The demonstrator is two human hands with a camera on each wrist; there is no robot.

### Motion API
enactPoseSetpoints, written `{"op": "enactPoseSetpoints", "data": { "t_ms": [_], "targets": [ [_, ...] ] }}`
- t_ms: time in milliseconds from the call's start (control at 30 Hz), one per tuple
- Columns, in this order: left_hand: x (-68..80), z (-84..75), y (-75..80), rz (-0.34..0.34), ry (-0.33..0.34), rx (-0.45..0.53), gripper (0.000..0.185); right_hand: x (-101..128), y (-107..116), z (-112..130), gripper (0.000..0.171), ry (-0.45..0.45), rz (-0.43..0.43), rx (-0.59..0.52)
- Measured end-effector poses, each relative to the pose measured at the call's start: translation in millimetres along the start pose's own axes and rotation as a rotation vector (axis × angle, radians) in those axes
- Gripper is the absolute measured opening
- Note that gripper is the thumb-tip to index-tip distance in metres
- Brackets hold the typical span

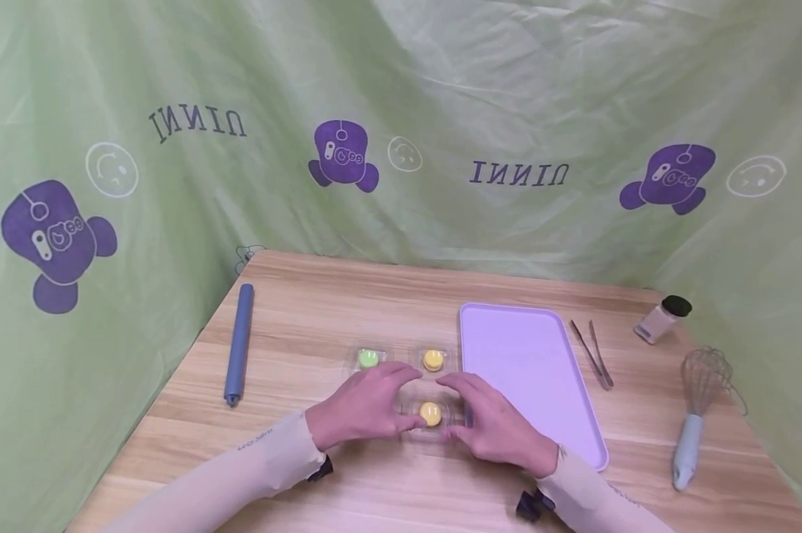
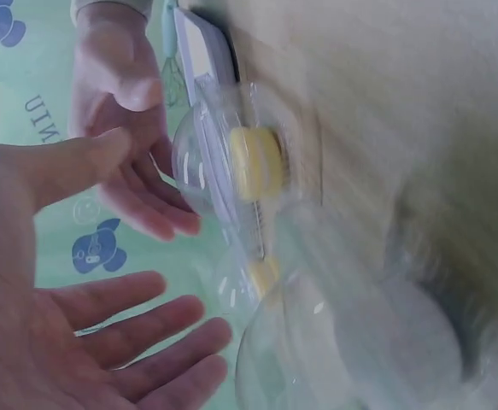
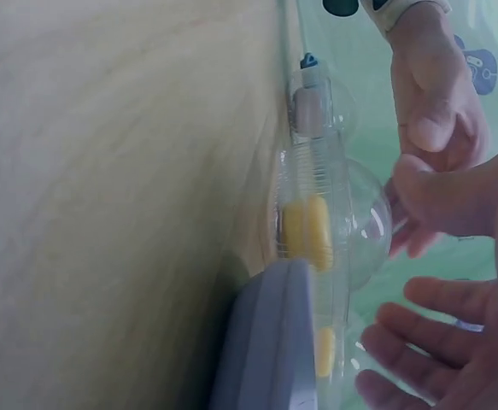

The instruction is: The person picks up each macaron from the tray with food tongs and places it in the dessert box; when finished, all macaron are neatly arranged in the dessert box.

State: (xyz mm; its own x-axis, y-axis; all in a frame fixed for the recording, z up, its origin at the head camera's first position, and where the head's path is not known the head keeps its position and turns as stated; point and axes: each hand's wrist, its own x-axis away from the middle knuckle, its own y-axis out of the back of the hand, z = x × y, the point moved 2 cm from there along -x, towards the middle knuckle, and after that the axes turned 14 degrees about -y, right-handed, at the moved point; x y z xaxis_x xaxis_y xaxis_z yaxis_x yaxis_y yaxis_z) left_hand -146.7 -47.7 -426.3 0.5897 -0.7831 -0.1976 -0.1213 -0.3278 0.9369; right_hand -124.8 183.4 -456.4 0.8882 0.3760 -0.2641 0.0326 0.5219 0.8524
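1. The left hand (image 1: 364,406) lies on the desk (image 1: 348,303) with fingers straight and relaxed, its tips just at the left edge of a clear box (image 1: 431,416); it grips nothing.
2. The right hand (image 1: 490,422) mirrors it at the box's right side, fingers loose and spread, holding nothing. The wrist views show both palms wide, a domed clear lid (image 2: 210,154) between them.
3. The box sits between the two hands near the front middle of the desk and holds a yellow macaron (image 1: 430,413).
4. Just behind the hands stand two more clear boxes side by side: one with a green macaron (image 1: 368,359), one with a second yellow macaron (image 1: 432,360).
5. A lilac tray (image 1: 527,370) lies just right of the boxes, touching or nearly touching the right hand's side.
6. Right of the tray lie tongs (image 1: 592,354), then a spice jar (image 1: 662,318) farther back and a whisk (image 1: 697,411) near the right edge.
7. A blue rolling pin (image 1: 239,344) lies well apart to the left.
8. A green printed sheet (image 1: 441,111) hangs behind the desk.
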Motion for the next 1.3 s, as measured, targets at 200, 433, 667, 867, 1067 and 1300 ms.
{"op": "enactPoseSetpoints", "data": {
  "t_ms": [200,433,667,867,1067,1300],
  "targets": [
    [-3.8,4.5,11.2,-0.185,-0.138,-0.143,0.081,-8,10,2,0.087,0.122,-0.064,-0.002],
    [-12.3,13.1,28.5,-0.26,-0.177,-0.252,0.089,-26,29,3,0.091,0.171,-0.119,0.075],
    [-27.6,23.6,52.9,-0.29,-0.16,-0.347,0.092,-49,49,-1,0.084,0.125,-0.144,0.179],
    [-40.5,38.4,75.0,-0.283,-0.107,-0.385,0.095,-72,74,-3,0.09,0.095,-0.172,0.22],
    [-43.5,63.7,98.1,-0.255,0.026,-0.395,0.095,-92,104,-23,0.089,0.003,-0.176,0.249],
    [-32.0,103.9,122.2,-0.212,0.19,-0.394,0.097,-102,141,-60,0.085,-0.171,-0.176,0.301]
  ]
}}
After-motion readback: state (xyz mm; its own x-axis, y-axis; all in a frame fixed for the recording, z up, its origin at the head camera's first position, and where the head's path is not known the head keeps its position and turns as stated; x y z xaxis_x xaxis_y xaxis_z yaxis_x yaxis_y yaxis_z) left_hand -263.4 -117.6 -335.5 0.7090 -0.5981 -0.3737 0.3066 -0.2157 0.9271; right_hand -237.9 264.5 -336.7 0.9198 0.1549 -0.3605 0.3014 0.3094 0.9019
